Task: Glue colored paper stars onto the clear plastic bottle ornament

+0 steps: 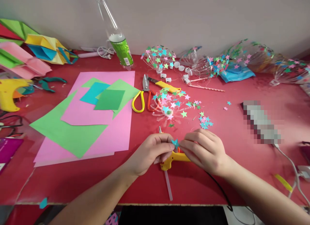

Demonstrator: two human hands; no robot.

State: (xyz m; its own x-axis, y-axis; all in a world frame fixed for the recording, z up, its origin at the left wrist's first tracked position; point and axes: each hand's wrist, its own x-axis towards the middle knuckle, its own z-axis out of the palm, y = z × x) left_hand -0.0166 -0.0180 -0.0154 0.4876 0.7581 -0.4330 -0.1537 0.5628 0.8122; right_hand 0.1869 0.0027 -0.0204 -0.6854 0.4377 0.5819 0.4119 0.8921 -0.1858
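A small blue paper star [175, 143] is pinched between my two hands, above the table's front half. My left hand [155, 150] grips its left side with thumb and finger, and my right hand [205, 149] has its fingertips on the right side. Under the hands lies a yellow glue gun [167, 163], partly hidden, with a clear glue stick [169, 186] poking out toward me. Just beyond, cut plastic strips dotted with colored stars [167, 105] spread on the table, beside a small pile of loose stars [205, 122].
Pink and green paper sheets [123, 134] cover the left side. Scissors [141, 97], a yellow cutter [167, 86] and a tall bottle [122, 52] stand or lie behind. Star-covered plastic pieces [158, 57] line the wall. A blurred phone-like object [261, 121] with a cable is at right.
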